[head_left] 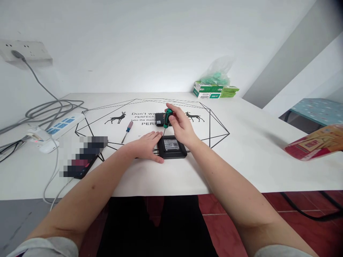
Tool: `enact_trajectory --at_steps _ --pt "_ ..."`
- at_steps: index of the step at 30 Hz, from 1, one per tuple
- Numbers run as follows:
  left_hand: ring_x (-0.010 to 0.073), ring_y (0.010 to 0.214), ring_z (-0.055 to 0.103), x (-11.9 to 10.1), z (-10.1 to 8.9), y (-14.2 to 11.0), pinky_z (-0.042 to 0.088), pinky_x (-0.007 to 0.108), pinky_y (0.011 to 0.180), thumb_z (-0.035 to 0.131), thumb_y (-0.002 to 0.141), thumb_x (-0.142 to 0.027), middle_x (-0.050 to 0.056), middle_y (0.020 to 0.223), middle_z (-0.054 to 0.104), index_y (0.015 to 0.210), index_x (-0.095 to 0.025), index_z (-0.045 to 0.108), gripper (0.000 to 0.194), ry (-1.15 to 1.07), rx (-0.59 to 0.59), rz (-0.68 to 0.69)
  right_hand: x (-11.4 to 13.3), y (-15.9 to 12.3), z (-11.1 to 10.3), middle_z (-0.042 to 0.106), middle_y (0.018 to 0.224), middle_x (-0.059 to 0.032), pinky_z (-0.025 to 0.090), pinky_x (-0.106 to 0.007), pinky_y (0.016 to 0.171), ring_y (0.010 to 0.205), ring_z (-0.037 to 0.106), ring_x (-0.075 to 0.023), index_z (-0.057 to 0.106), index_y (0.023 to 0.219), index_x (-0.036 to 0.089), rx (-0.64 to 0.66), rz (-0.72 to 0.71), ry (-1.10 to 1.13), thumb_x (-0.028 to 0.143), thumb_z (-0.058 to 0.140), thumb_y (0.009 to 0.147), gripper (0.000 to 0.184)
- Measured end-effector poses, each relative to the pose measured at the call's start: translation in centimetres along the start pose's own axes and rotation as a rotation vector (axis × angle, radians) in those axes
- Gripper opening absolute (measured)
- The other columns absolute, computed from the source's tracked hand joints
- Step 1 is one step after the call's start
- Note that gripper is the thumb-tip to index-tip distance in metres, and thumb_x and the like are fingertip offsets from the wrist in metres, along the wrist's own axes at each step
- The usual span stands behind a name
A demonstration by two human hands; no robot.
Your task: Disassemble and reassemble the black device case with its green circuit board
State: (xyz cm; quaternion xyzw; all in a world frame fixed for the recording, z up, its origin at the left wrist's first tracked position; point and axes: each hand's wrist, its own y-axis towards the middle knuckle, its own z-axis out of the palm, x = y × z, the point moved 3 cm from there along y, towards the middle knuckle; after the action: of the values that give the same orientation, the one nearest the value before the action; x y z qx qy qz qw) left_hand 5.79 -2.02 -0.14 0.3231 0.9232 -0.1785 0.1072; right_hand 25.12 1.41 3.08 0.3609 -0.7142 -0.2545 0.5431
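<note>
A black square device [172, 148] with a white printed label lies on the table in front of me. My left hand [147, 145] rests flat at its left side, fingers stretched out. In my right hand [182, 125] is a green and black screwdriver [168, 117], held upright with its shaft pointing down at the device's upper left corner. Whether the tip sits in a screw is too small to tell. Behind the device lies another black piece [159, 119] with a small white label, partly hidden by my right hand. A second screwdriver [127, 132] with a pink and blue handle lies to the left.
A phone-like dark object [83, 173], partly blurred out, lies at the left near a white power strip [63, 126] and grey cables [57, 103]. Green and white boxes [207, 90] with a plastic bag stand at the back. A red and yellow package [313, 142] is at the right.
</note>
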Motion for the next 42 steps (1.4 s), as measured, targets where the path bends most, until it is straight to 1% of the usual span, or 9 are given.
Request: enact_trajectory --at_steps 3,9,14,18,23,27,33,38,42 --pt "0.0478 0.174 0.002 -0.1 -0.1 -0.1 0.013 0.061 0.14 0.061 0.078 -0.1 0.021 0.189 0.003 0.182 -0.014 -0.003 0.15 0.004 0.01 -0.019 0.2 0.1 -0.2 0.068 0.137 -0.0087 0.057 -0.058 0.116 0.128 0.067 -0.0275 0.064 0.143 0.036 0.016 -0.064 -0.004 0.034 0.042 0.114 0.036" --pt "0.0475 0.174 0.003 -0.3 -0.4 -0.2 0.013 0.06 0.14 0.062 0.078 -0.098 0.022 0.189 0.005 0.182 -0.011 0.002 0.148 0.013 0.01 -0.034 0.3 0.2 -0.6 0.063 0.116 -0.0077 0.063 -0.052 0.096 0.111 0.066 -0.0254 0.071 0.12 0.031 -0.115 -0.096 -0.07 0.016 0.046 0.105 0.033" --pt "0.0482 0.174 0.006 -0.1 -0.2 -0.1 0.016 0.063 0.139 0.063 0.078 -0.097 0.022 0.189 0.007 0.182 -0.014 0.003 0.146 0.017 -0.009 -0.014 0.0 0.0 -0.2 0.072 0.13 -0.0065 0.064 -0.049 0.095 0.112 0.072 -0.0244 0.064 0.116 0.03 -0.136 0.052 0.099 0.031 0.064 0.102 0.014" --pt "0.0488 0.173 0.009 0.0 -0.2 -0.1 0.018 0.062 0.139 0.063 0.078 -0.097 0.023 0.188 0.011 0.182 -0.012 0.005 0.147 0.031 -0.016 -0.007 0.0 -0.2 0.4 0.076 0.131 -0.0051 0.066 -0.051 0.1 0.105 0.077 -0.0228 0.056 0.115 0.032 -0.143 0.119 0.159 0.042 0.083 0.093 0.036" --pt "0.0476 0.174 0.006 -0.2 -0.4 -0.1 0.016 0.06 0.139 0.061 0.077 -0.099 0.023 0.188 0.007 0.182 -0.009 0.003 0.15 0.033 0.004 -0.029 0.4 -0.4 0.6 0.068 0.152 -0.0071 0.065 -0.054 0.111 0.128 0.076 -0.0259 0.056 0.14 0.037 -0.054 0.101 0.213 0.051 0.064 0.107 0.036" --pt "0.0474 0.174 0.004 -0.4 -0.5 -0.3 0.015 0.06 0.14 0.06 0.076 -0.1 0.023 0.189 0.004 0.182 -0.009 0.002 0.151 0.031 0.017 -0.042 0.6 -0.3 0.1 0.065 0.151 -0.0085 0.06 -0.058 0.116 0.141 0.065 -0.0294 0.065 0.14 0.036 -0.052 -0.001 0.038 0.044 0.049 0.113 0.033" --pt "0.0475 0.174 0.005 -0.4 -0.6 -0.3 0.015 0.06 0.139 0.061 0.077 -0.099 0.02 0.189 0.007 0.183 -0.013 0.003 0.148 0.034 0.016 -0.035 1.0 0.0 -0.5 0.063 0.116 -0.0081 0.064 -0.053 0.098 0.112 0.067 -0.0241 0.075 0.124 0.033 -0.165 -0.132 -0.156 0.022 0.044 0.11 0.036" --pt "0.0485 0.173 0.007 -0.1 -0.4 -0.1 0.017 0.061 0.139 0.061 0.076 -0.1 0.02 0.189 0.009 0.183 -0.015 0.004 0.148 0.034 0.003 -0.019 0.9 0.0 -0.2 0.072 0.126 -0.0076 0.066 -0.049 0.092 0.112 0.07 -0.0253 0.068 0.121 0.031 -0.165 -0.016 -0.044 0.04 0.063 0.105 0.019" --pt "0.0491 0.172 0.013 0.1 -0.3 0.0 0.02 0.062 0.138 0.063 0.077 -0.098 0.023 0.188 0.016 0.183 -0.015 0.007 0.146 0.03 -0.023 -0.002 0.2 -0.3 0.4 0.075 0.131 -0.0054 0.066 -0.054 0.104 0.109 0.077 -0.0242 0.056 0.122 0.032 -0.155 0.146 0.061 0.043 0.085 0.088 0.046"
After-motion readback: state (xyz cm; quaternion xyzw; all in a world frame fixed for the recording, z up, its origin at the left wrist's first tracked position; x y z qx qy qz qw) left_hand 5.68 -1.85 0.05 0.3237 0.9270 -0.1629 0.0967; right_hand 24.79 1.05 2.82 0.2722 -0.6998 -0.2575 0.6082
